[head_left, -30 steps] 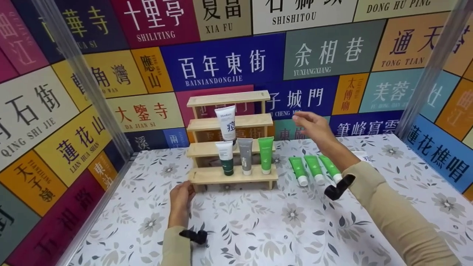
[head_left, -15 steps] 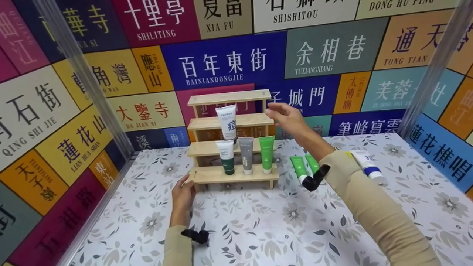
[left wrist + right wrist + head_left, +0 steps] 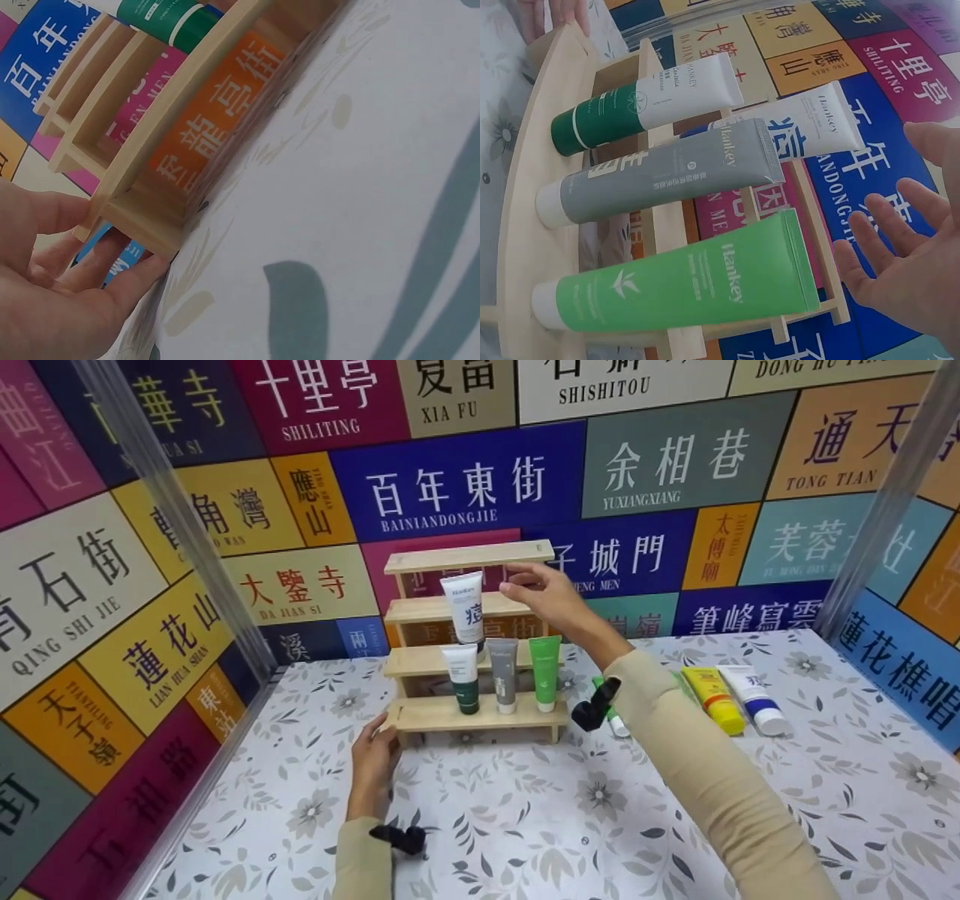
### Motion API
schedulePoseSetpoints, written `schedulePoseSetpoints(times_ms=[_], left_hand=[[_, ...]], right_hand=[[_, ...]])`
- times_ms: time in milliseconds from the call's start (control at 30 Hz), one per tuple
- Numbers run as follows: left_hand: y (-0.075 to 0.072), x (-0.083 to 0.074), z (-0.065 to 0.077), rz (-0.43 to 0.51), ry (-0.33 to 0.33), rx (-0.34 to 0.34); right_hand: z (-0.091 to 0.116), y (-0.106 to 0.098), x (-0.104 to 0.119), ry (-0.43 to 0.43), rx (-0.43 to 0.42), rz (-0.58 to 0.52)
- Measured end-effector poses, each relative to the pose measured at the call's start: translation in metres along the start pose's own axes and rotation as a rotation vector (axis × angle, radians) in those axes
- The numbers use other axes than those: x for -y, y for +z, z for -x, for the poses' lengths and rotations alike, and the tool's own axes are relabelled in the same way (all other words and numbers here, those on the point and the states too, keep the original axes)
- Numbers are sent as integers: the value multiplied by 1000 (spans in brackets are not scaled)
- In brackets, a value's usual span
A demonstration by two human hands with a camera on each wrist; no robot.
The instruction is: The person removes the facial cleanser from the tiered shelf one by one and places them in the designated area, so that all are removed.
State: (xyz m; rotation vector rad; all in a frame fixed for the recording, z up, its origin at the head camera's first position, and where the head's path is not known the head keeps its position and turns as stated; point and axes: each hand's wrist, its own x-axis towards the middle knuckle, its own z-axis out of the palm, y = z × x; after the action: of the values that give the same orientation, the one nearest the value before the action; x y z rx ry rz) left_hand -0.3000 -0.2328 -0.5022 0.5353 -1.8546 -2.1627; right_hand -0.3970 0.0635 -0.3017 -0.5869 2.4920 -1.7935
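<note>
A stepped wooden display stand (image 3: 480,720) stands on the table. My left hand (image 3: 375,761) grips the left end of its lowest step, thumb at the board's edge and fingers by the end support in the left wrist view. On that step stand a white-and-dark-green tube (image 3: 463,679), a grey tube (image 3: 504,675) and a green tube (image 3: 545,673), caps down. A white tube with blue characters (image 3: 466,607) stands on the second step, its cap partly hidden. Just right of it hovers my right hand (image 3: 551,592), holding nothing, fingers loosely bent and apart from the tube.
Right of the stand, a yellow tube (image 3: 712,697) and a white-and-blue tube (image 3: 752,699) lie on the flowered tablecloth (image 3: 600,810). Another green tube (image 3: 619,724) shows partly beneath my right forearm. A wall of coloured name panels (image 3: 457,484) rises behind the stand.
My right hand has moved left from beyond the stand's right side to beside the white tube. The arm's shift uncovers the yellow and white-and-blue tubes. My left hand stays at the stand.
</note>
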Motion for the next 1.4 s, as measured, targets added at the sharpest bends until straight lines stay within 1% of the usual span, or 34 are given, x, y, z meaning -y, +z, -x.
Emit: schedulePoseSetpoints(times_ms=[133, 400, 500, 667, 800, 1000, 1233, 1400], left_hand=[[-2, 0, -1, 40, -22, -1], [-3, -3, -2, 36, -81, 7], [-2, -3, -2, 38, -91, 1], [1, -2, -3, 48, -103, -30], [2, -3, -4, 52, -106, -32], [1, -3, -5, 58, -108, -33], [1, -3, -7, 54, -124, -30], [1, -2, -8, 46, -100, -30]], right_hand=[[-8, 10, 0, -5, 8, -2], [-21, 31, 1, 4, 21, -20], [-26, 37, 1, 17, 15, -13], [-32, 43, 0, 53, -37, 13], [-36, 46, -1, 60, -79, 16], [-40, 51, -2, 80, -107, 22], [-42, 56, -2, 64, -158, 45], [-39, 57, -5, 16, -182, 31]])
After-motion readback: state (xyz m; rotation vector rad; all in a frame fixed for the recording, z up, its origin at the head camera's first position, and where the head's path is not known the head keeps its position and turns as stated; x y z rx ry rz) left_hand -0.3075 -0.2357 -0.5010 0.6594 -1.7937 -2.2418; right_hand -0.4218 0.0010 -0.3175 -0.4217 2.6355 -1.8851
